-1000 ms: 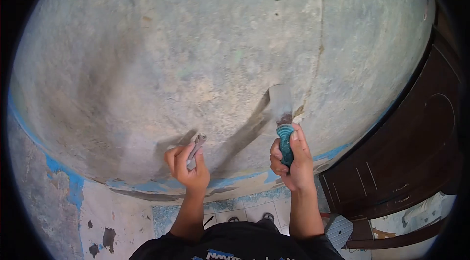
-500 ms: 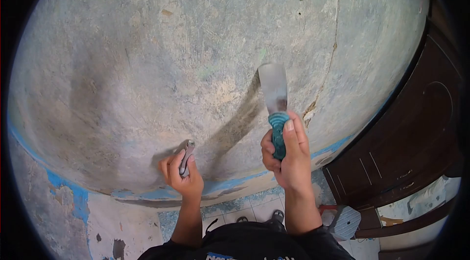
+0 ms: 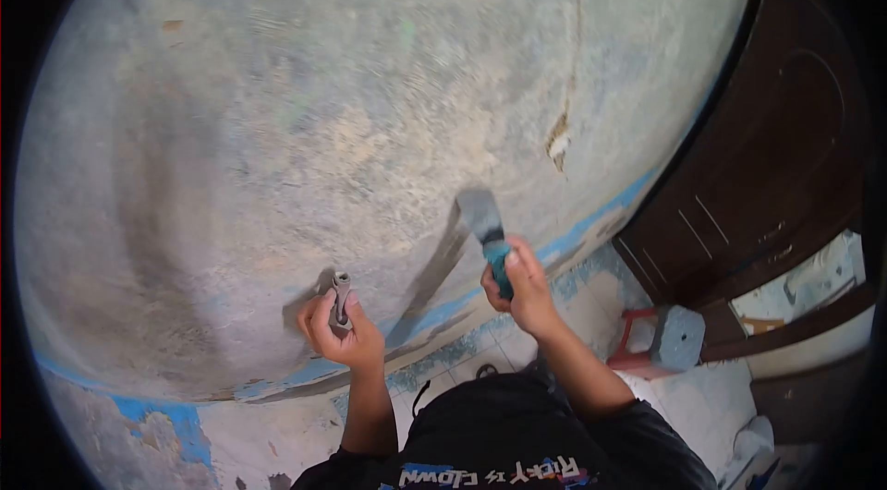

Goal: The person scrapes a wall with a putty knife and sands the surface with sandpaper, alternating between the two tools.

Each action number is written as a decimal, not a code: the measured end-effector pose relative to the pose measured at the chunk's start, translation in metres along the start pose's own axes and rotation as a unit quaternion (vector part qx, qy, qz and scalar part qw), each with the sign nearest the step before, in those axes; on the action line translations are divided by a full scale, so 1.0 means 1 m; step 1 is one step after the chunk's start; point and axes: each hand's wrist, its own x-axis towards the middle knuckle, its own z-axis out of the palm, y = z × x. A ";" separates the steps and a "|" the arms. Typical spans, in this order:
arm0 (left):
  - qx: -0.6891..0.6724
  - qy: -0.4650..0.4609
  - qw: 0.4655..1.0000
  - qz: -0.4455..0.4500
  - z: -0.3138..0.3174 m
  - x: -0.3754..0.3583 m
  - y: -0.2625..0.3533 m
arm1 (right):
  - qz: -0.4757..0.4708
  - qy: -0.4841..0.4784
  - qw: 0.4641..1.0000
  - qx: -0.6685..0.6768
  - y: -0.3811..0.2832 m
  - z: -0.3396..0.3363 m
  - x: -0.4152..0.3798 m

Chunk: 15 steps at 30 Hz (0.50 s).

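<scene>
A grey, patchy wall point(image 3: 370, 120) with scraped plaster spreads out before me. My right hand point(image 3: 528, 291) is wrapped round the teal handle of a putty knife point(image 3: 479, 213), its broad metal blade pointing up and casting a shadow on the wall. Lower left, my left hand point(image 3: 340, 338) pinches a small rolled grey sheet point(image 3: 342, 291) that looks like sandpaper, close to the wall. Above and right of the blade, a crack point(image 3: 570, 74) runs down to a chipped hole point(image 3: 557, 141).
Blue paint point(image 3: 637, 196) lines the wall's lower edge. To the right stands a dark wooden cupboard point(image 3: 739, 167), with a stool point(image 3: 679, 338) with a grey top and red legs near its base. Pale tiles point(image 3: 499, 333) cover the floor by my feet.
The view has shifted right, showing more of the cupboard and stool. My right hand has lowered the putty knife and moved it left. The left hand keeps its rolled sheet in nearly the same spot.
</scene>
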 end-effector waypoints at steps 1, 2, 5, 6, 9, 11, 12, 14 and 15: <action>-0.009 -0.011 1.000 -0.001 -0.002 -0.008 -0.001 | 0.024 0.034 0.999 -0.034 0.028 -0.017 -0.018; -0.008 -0.048 0.999 0.006 -0.004 -0.016 -0.001 | 0.073 0.088 0.993 0.007 0.050 -0.027 -0.039; -0.004 -0.139 0.990 0.022 -0.011 -0.036 0.007 | 0.230 0.279 0.930 0.067 0.095 -0.062 -0.068; -0.003 -0.159 0.987 0.025 -0.011 -0.043 0.007 | 0.281 0.346 0.892 0.078 0.107 -0.069 -0.077; -0.004 -0.212 0.977 0.039 -0.007 -0.061 0.007 | 0.262 0.398 0.855 0.205 0.126 -0.091 -0.073; -0.022 -0.219 0.975 0.032 0.000 -0.068 0.008 | 0.254 0.409 0.835 0.267 0.130 -0.094 -0.063; -0.031 -0.220 0.975 0.029 0.004 -0.069 0.008 | 0.253 0.404 0.832 0.282 0.130 -0.093 -0.059; -0.023 -0.220 0.974 0.047 0.011 -0.063 0.011 | 0.251 0.392 0.828 0.312 0.128 -0.087 -0.051; -0.009 -0.223 0.972 0.070 0.013 -0.056 0.013 | 0.252 0.391 0.830 0.307 0.127 -0.084 -0.048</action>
